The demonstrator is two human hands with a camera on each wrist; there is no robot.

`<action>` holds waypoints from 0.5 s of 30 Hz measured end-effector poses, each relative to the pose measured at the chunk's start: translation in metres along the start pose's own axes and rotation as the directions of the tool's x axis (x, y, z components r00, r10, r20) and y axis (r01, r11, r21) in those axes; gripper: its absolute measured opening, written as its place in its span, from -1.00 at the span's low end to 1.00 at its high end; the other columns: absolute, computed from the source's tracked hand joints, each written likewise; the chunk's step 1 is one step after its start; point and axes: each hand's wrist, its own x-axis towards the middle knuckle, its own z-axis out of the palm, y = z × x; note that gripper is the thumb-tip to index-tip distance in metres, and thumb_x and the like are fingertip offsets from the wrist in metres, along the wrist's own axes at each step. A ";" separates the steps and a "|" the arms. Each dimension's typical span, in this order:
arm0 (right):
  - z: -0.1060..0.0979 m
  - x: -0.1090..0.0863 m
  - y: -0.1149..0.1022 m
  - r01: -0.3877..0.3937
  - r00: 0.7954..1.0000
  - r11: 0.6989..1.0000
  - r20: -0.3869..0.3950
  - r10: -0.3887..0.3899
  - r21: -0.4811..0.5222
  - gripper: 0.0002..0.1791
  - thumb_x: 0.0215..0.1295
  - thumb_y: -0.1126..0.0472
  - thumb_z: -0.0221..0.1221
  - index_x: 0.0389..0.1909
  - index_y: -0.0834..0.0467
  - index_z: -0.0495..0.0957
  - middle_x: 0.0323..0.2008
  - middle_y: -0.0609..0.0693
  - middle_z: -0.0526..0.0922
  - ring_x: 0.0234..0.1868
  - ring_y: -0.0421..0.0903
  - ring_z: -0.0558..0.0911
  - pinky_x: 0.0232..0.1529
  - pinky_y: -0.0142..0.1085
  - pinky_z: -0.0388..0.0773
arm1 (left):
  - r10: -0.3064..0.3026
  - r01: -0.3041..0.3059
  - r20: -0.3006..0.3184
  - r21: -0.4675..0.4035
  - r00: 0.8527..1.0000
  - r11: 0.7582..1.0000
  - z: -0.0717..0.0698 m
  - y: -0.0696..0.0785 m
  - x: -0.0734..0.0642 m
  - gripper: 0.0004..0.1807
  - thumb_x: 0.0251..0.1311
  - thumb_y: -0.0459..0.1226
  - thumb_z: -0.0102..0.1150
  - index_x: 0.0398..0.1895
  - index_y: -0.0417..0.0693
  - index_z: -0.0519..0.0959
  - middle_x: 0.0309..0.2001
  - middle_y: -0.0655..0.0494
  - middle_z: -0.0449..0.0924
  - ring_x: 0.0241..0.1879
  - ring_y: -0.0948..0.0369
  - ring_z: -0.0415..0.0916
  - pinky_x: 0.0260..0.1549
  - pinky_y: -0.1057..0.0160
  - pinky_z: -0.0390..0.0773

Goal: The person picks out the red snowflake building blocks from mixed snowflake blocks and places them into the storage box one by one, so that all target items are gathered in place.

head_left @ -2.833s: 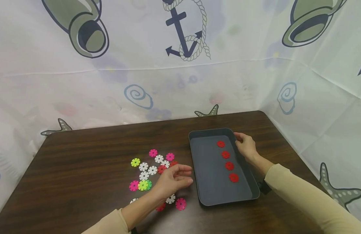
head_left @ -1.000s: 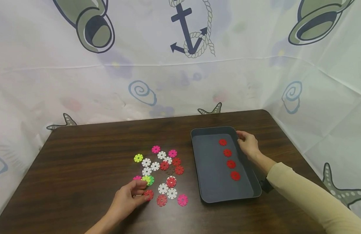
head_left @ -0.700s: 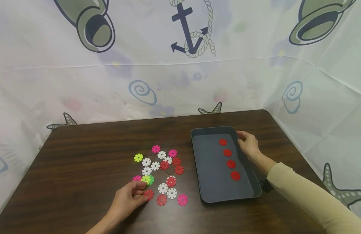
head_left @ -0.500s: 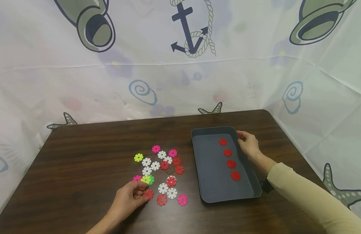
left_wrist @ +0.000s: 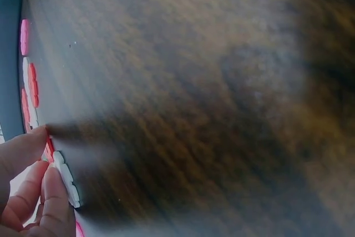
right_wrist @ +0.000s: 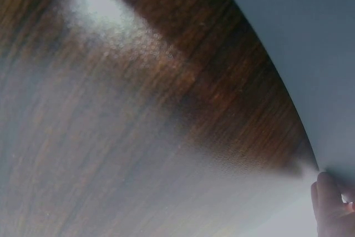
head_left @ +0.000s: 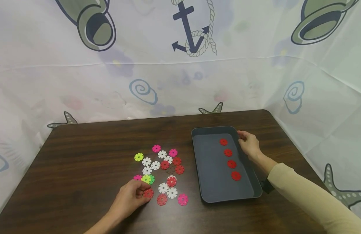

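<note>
In the head view my left hand [head_left: 127, 200] is low over the near-left side of a group of loose interlocking discs. Its thumb and fingertips pinch the edges of a red notched disc [head_left: 148, 193]. A yellow-green disc [head_left: 146, 179] lies just beyond the fingertips. The left wrist view shows the thumb and fingers of that hand [left_wrist: 33, 184] at the red disc's edge, with a white disc [left_wrist: 66, 178] beside them. My right hand [head_left: 248, 143] grips the far right rim of a dark grey tray [head_left: 209, 175]. Several red discs [head_left: 231, 164] lie in a row inside it.
White discs [head_left: 147, 170], pink discs [head_left: 183, 199], red discs [head_left: 179, 169] and a brown disc [head_left: 170, 169] are spread between my left hand and the tray. A brown wooden table [head_left: 89, 156] carries everything. Behind it hangs a printed curtain [head_left: 168, 87].
My left hand has moved from beside the tray's left edge leftward and nearer to me, to the red disc, and has stayed there over the last second. My right hand remains on the tray.
</note>
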 end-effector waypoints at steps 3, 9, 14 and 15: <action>0.000 0.000 0.000 -0.004 1.000 1.000 0.001 0.004 0.002 -0.55 0.32 0.43 -0.07 0.23 0.37 0.33 0.09 0.36 0.48 0.09 0.18 0.47 -0.03 -0.10 0.48 | 0.004 -0.004 0.002 0.017 1.000 1.000 0.000 0.000 0.000 -0.72 -0.24 -0.33 0.52 -0.38 -0.03 0.65 -0.41 0.20 0.52 -0.41 0.35 0.46 -0.44 0.46 0.52; 0.000 0.000 0.001 -0.002 1.000 1.000 -0.003 0.002 0.002 -0.56 0.32 0.42 -0.07 0.23 0.38 0.33 0.09 0.36 0.48 0.09 0.18 0.47 -0.03 -0.09 0.49 | 0.025 -0.025 0.003 0.029 1.000 0.999 0.000 0.001 0.000 -0.73 -0.25 -0.33 0.52 -0.40 -0.03 0.65 -0.42 0.20 0.52 -0.43 0.36 0.46 -0.45 0.43 0.51; 0.000 0.000 0.000 -0.004 1.000 1.000 0.009 0.004 0.009 -0.55 0.32 0.43 -0.08 0.24 0.37 0.32 0.12 0.36 0.46 0.13 0.20 0.46 0.01 -0.06 0.48 | 0.032 -0.032 0.013 0.034 0.999 0.999 -0.001 0.001 0.000 -0.74 -0.25 -0.31 0.52 -0.42 0.00 0.64 -0.43 0.20 0.52 -0.44 0.36 0.45 -0.46 0.43 0.50; -0.001 0.000 0.000 -0.003 1.000 1.000 0.014 0.003 0.010 -0.55 0.32 0.43 -0.08 0.24 0.37 0.32 0.13 0.36 0.46 0.14 0.20 0.45 0.01 -0.06 0.48 | 0.033 -0.033 0.014 0.035 0.999 0.999 -0.001 0.001 0.000 -0.74 -0.25 -0.31 0.53 -0.43 0.00 0.64 -0.43 0.20 0.51 -0.45 0.36 0.44 -0.47 0.43 0.50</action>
